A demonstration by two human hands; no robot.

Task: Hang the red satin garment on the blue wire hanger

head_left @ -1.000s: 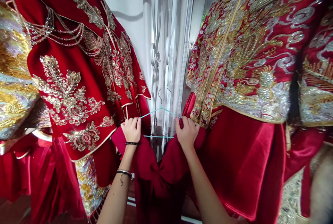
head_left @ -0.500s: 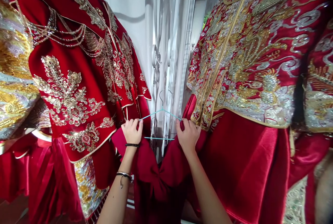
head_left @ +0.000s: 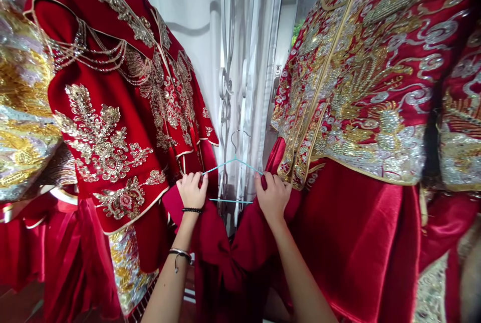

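A dark red dress [head_left: 248, 248] with a bow-like knot at the chest hangs before me on a thin light-blue hanger [head_left: 235, 158]. My left hand [head_left: 192, 190] is closed round one shoulder of the dress together with the hanger's arm, its thumb along the top. On the other shoulder my right hand [head_left: 273, 194] grips cloth and hanger in the same way. The metal hook [head_left: 233, 140] stands up free between my hands, touching no rail. The lower part of the dress falls into shadow between my forearms.
At left hangs a red jacket [head_left: 124, 97] with beaded embroidery, beside a gold-and-silver garment [head_left: 22, 112]. A densely embroidered red-and-gold jacket [head_left: 361, 82] over a red satin skirt [head_left: 361, 243] hangs close at right. White scrolled metalwork [head_left: 225, 87] and a white curtain [head_left: 180, 12] stand behind.
The view has shifted slightly, so the garments at left appear a little lower and further right. Both hands keep the same grip on the dress and hanger.
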